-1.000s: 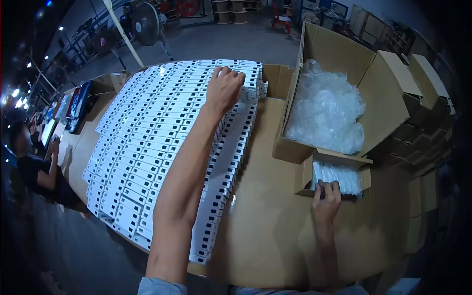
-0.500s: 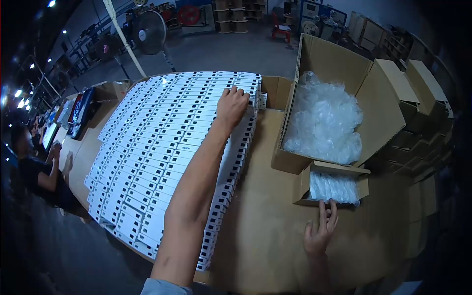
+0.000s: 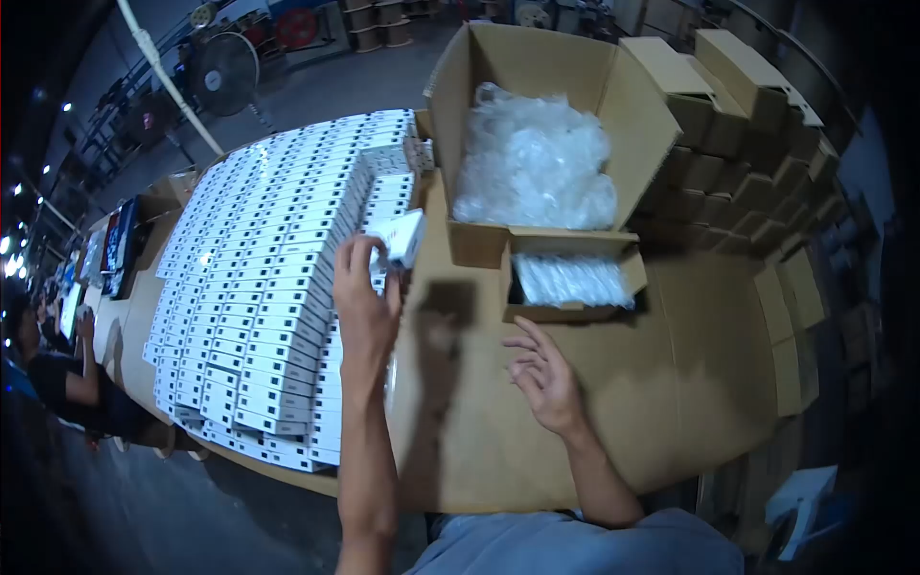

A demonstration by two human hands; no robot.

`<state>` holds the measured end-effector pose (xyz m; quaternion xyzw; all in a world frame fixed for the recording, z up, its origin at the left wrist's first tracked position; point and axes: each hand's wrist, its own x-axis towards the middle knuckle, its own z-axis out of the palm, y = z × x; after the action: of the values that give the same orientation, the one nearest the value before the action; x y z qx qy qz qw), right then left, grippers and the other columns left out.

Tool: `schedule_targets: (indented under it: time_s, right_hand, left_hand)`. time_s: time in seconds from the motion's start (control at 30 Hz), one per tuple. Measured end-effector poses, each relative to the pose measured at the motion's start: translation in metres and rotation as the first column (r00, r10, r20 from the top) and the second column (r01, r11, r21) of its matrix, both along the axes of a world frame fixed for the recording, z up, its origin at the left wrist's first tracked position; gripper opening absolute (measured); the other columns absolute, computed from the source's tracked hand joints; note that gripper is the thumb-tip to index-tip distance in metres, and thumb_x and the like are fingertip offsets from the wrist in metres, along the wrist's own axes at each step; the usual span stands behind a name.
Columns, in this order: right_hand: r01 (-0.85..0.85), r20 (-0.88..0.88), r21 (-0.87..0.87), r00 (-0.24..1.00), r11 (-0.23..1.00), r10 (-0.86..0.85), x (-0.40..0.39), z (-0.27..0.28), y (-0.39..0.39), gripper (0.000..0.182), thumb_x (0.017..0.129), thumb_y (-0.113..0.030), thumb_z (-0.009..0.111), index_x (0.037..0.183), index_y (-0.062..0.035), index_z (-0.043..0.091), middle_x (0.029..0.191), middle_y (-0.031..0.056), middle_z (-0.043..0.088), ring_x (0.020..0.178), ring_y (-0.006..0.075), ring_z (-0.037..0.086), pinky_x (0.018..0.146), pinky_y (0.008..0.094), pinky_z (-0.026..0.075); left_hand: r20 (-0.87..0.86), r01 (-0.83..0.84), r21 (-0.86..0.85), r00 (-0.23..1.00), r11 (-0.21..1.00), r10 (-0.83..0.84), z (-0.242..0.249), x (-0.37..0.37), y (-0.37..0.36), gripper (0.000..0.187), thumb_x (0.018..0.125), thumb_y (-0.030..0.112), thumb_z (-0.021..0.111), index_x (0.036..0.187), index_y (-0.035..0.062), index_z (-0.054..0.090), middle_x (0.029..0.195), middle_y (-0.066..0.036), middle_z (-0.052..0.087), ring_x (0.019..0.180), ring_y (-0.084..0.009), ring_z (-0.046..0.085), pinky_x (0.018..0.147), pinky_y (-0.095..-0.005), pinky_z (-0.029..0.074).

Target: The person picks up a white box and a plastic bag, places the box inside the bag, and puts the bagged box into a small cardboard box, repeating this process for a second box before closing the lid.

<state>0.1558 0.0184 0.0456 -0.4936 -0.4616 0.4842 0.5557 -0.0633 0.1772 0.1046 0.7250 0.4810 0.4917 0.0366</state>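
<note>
My left hand (image 3: 369, 278) is closed on a small white box (image 3: 410, 236), lifted beside the right edge of the stack. That stack of white boxes (image 3: 259, 287), each with a dark square on its end, covers the left part of the table in tight rows. My right hand (image 3: 546, 379) is open, fingers apart and holding nothing, just in front of a small open cardboard box (image 3: 575, 313). Inside that box lies a row of items in clear plastic wrap (image 3: 573, 280); what they are I cannot make out.
Behind the small box stands a large open carton (image 3: 632, 105) with loose clear plastic bags (image 3: 537, 163). Folded brown cardboard boxes (image 3: 719, 144) are piled at the right. Another person (image 3: 72, 374) is at the table's far left. A fan (image 3: 225, 77) stands behind the table.
My left hand has come back from the far right end of the stack with a white box in it. My right hand has opened by the small cardboard box. The view has swung right.
</note>
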Motion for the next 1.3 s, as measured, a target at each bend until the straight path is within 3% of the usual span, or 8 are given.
schedule_targets:
  time_s: [0.2, 0.33, 0.47, 0.67, 0.77, 0.93, 1.1, 1.3]
  right_hand:
    - [-0.179, -0.333, -0.047, 0.93, 0.983, 0.153, 0.022, -0.015, -0.023, 0.058, 0.107, -0.021, 0.056, 0.159, -0.0096, 0.034, 0.127, 0.0109, 0.061, 0.102, 0.0113, 0.061, 0.087, 0.0277, 0.054]
    - [0.117, -0.377, -0.17, 0.91, 0.978, -0.174, 0.054, -0.05, -0.049, 0.018, 0.101, -0.007, 0.057, 0.111, 0.0004, 0.07, 0.109, 0.0068, 0.068, 0.105, 0.0124, 0.06, 0.093, 0.029, 0.049]
    - [0.186, -0.361, -0.171, 0.902, 0.968, -0.237, 0.097, -0.062, -0.075, 0.018, 0.099, -0.004, 0.059, 0.111, 0.0029, 0.07, 0.107, 0.0064, 0.069, 0.096, 0.0116, 0.064, 0.084, 0.0265, 0.051]
    - [0.167, -0.306, -0.19, 0.926, 0.968, -0.22, 0.14, -0.05, -0.084, 0.048, 0.094, 0.003, 0.06, 0.142, 0.0027, 0.055, 0.13, 0.0123, 0.063, 0.113, 0.02, 0.065, 0.096, 0.0416, 0.059]
    - [0.253, -0.254, -0.14, 0.925, 0.957, -0.282, 0.152, -0.051, -0.076, 0.045, 0.092, -0.001, 0.066, 0.138, -0.0027, 0.062, 0.124, 0.0086, 0.062, 0.097, 0.0126, 0.064, 0.09, 0.0348, 0.061]
    - [0.257, -0.234, -0.153, 0.929, 0.954, -0.287, 0.171, -0.048, -0.067, 0.048, 0.093, 0.001, 0.061, 0.14, 0.004, 0.056, 0.135, 0.0139, 0.06, 0.118, 0.0211, 0.063, 0.097, 0.0419, 0.058]
    - [0.289, -0.262, -0.133, 0.912, 0.948, -0.315, 0.173, -0.034, -0.063, 0.046, 0.093, 0.0, 0.062, 0.138, 0.0055, 0.057, 0.137, 0.015, 0.06, 0.118, 0.0218, 0.063, 0.097, 0.0418, 0.058]
    - [0.296, -0.049, 0.03, 0.955, 0.955, -0.294, 0.163, -0.012, -0.063, 0.04, 0.091, -0.001, 0.067, 0.131, 0.0032, 0.065, 0.131, 0.0135, 0.058, 0.111, 0.0199, 0.063, 0.091, 0.0319, 0.057]
  left_hand:
    - [0.008, 0.277, -0.218, 0.959, 0.936, -0.282, -0.046, 0.066, -0.142, 0.044, 0.069, -0.011, 0.077, 0.106, 0.0057, 0.062, 0.116, -0.014, 0.061, 0.113, -0.0372, 0.062, 0.092, -0.0447, 0.053]
    - [-0.009, 0.55, -0.416, 0.794, 0.725, -0.608, -0.029, 0.098, -0.16, 0.041, 0.075, 0.01, 0.087, 0.11, 0.0061, 0.066, 0.12, -0.013, 0.062, 0.111, -0.0337, 0.064, 0.09, -0.0419, 0.055]
    - [0.008, 0.577, -0.341, 0.791, 0.742, -0.611, 0.018, 0.126, -0.09, 0.029, 0.082, 0.016, 0.084, 0.103, 0.0018, 0.068, 0.09, -0.01, 0.069, 0.077, -0.0218, 0.067, 0.065, -0.0321, 0.053]
    - [-0.283, 0.635, -0.075, 0.725, 0.769, -0.627, 0.053, 0.241, 0.089, 0.018, 0.083, 0.01, 0.078, 0.096, -0.0004, 0.072, 0.09, -0.015, 0.074, 0.078, -0.032, 0.071, 0.074, -0.0406, 0.055]
    - [-0.358, 0.565, 0.086, 0.786, 0.821, -0.504, 0.033, 0.305, 0.173, 0.038, 0.081, 0.022, 0.083, 0.107, -0.0008, 0.069, 0.098, -0.019, 0.073, 0.08, -0.0375, 0.071, 0.076, -0.044, 0.057]
    - [-0.513, 0.438, -0.333, 0.659, 0.835, -0.55, 0.018, 0.356, 0.226, 0.034, 0.081, 0.025, 0.081, 0.098, -0.003, 0.073, 0.095, -0.023, 0.074, 0.087, -0.0385, 0.072, 0.078, -0.0438, 0.057]
    - [-0.142, 0.48, -0.284, 0.835, 0.83, -0.531, 0.032, 0.333, 0.236, 0.036, 0.092, 0.029, 0.071, 0.099, -0.0064, 0.071, 0.091, -0.02, 0.075, 0.08, -0.0238, 0.073, 0.073, -0.0374, 0.055]
    - [0.526, 0.751, -0.257, 0.637, 0.609, -0.564, 0.071, 0.236, 0.147, 0.025, 0.098, 0.023, 0.07, 0.107, -0.0003, 0.068, 0.091, -0.002, 0.068, 0.083, -0.0087, 0.06, 0.074, -0.0265, 0.048]
